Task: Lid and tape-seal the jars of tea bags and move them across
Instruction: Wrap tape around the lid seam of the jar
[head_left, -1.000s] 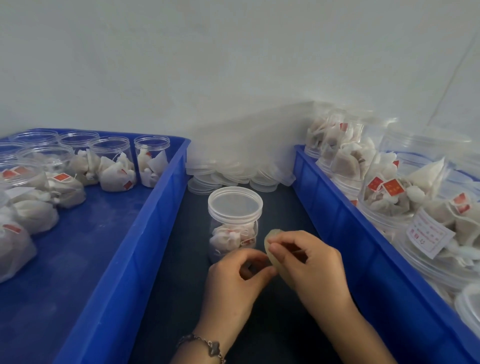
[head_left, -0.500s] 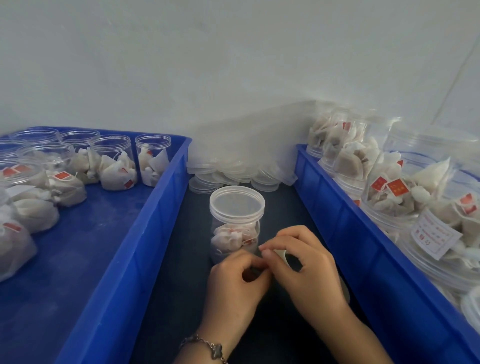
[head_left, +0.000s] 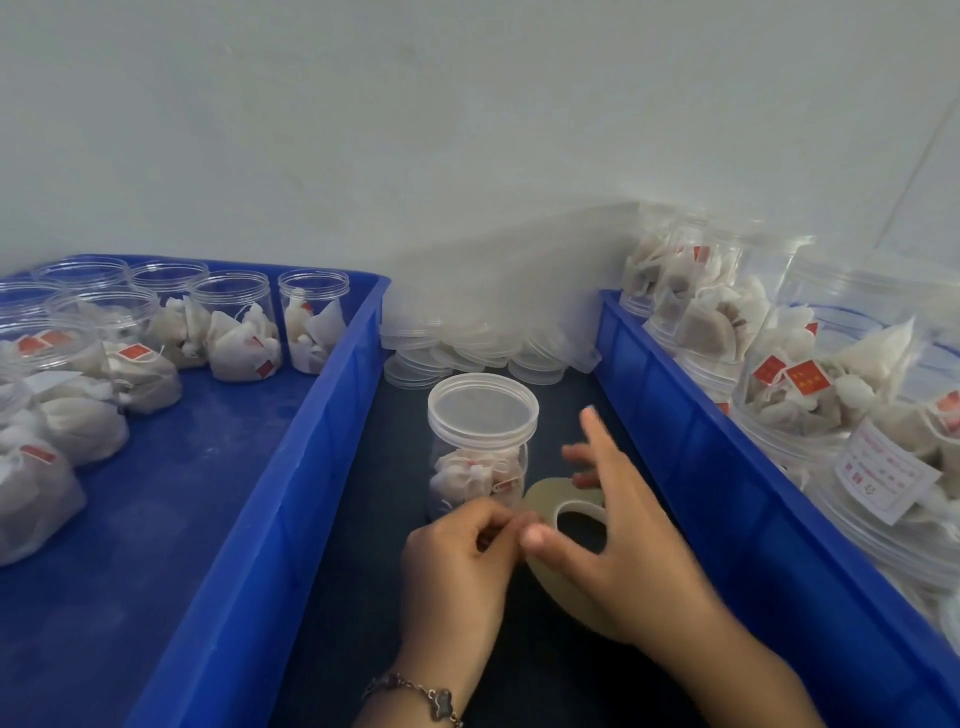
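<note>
Standing between two blue bins: one lidded jar (head_left: 482, 447) of tea bags, upright on the dark mat (head_left: 332, 623), not yet taped by the look of it.

Tape roll (head_left: 563, 525): just near-right of the jar, gripped by the right hand (head_left: 631, 561), thumb on its rim, other fingers spread and blurred.

Left hand (head_left: 460, 558): fingertips pinched together at the roll's edge, apparently on the tape's free end; the strip itself is too faint to confirm.

Left bin (head_left: 249, 519): open jars of tea bags. Right bin (head_left: 727, 493): more jars. Spare lids (head_left: 467, 353) heaped at the far wall.

Risks, judged: the end slipping back onto the roll; the strip folding on itself; a light jar tipping when tape is pressed on.
</note>
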